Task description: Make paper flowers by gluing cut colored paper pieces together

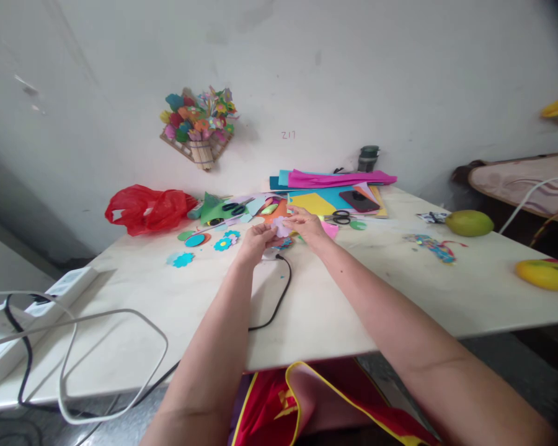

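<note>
A small pale lilac flower cutout (pixel 283 227) is held up between both hands over the middle of the table. My left hand (pixel 259 240) pinches its left edge, fingers closed. From the right, my right hand (pixel 305 225) grips the opposite side between thumb and fingers. Left of my hands lie a blue flower with a yellow centre (pixel 223 244), a plain blue flower cutout (pixel 183 259) and a blue disc (pixel 195 240). Black-handled scissors (pixel 341 217) rest just beyond my right hand. Under the hands, a black cable (pixel 288 279) runs toward me from a mostly hidden white object.
A red plastic bag (pixel 144 209) sits at the back left, and a power strip (pixel 69 282) with loose cables at the left edge. Coloured sheets (pixel 344 179), a phone (pixel 359 201) and a dark cup (pixel 368 158) stand at the back. Two mangoes (pixel 469 223) lie right.
</note>
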`<state>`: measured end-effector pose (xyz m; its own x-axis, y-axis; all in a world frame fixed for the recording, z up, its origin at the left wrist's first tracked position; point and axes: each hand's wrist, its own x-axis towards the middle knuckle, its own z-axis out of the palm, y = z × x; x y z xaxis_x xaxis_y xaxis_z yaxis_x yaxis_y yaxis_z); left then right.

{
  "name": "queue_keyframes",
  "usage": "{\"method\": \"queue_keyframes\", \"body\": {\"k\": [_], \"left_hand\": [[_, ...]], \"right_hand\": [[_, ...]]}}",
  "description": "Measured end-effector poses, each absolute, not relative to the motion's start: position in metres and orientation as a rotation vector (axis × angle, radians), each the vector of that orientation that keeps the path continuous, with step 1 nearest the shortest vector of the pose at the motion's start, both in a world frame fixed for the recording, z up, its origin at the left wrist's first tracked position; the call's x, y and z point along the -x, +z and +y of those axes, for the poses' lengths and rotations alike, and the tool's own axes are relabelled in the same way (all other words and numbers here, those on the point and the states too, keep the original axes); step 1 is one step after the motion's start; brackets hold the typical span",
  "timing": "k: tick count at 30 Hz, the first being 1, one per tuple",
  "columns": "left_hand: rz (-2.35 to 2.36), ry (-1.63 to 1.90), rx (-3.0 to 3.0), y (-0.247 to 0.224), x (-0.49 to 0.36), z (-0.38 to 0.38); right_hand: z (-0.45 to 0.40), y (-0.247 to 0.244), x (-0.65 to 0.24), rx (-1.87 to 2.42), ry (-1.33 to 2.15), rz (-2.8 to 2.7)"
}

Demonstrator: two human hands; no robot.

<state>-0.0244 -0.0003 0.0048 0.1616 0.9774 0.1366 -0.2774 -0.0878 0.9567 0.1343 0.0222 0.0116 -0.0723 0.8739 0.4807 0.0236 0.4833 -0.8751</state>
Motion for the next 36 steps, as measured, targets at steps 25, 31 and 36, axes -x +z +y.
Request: {"method": "queue_keyframes", "body": {"k": [25, 31, 36], "left_hand": [[0.758, 1.272, -1.138, 0.0072, 0.0240, -0.0029], [0.769, 1.274, -1.129, 0.0080, 0.0232, -0.0035], [0.796, 1.269, -1.140, 0.0079, 0.0229, -0.0038]], "right_hand": [[0.0267, 0.0071, -0.1310, 0.886, 0.619, -1.488], [0.0270, 0.0088, -0.1321, 0.918, 0.590, -1.537], [0.0277, 0.0092, -0.1324, 0.909, 0.559, -1.551]]}}
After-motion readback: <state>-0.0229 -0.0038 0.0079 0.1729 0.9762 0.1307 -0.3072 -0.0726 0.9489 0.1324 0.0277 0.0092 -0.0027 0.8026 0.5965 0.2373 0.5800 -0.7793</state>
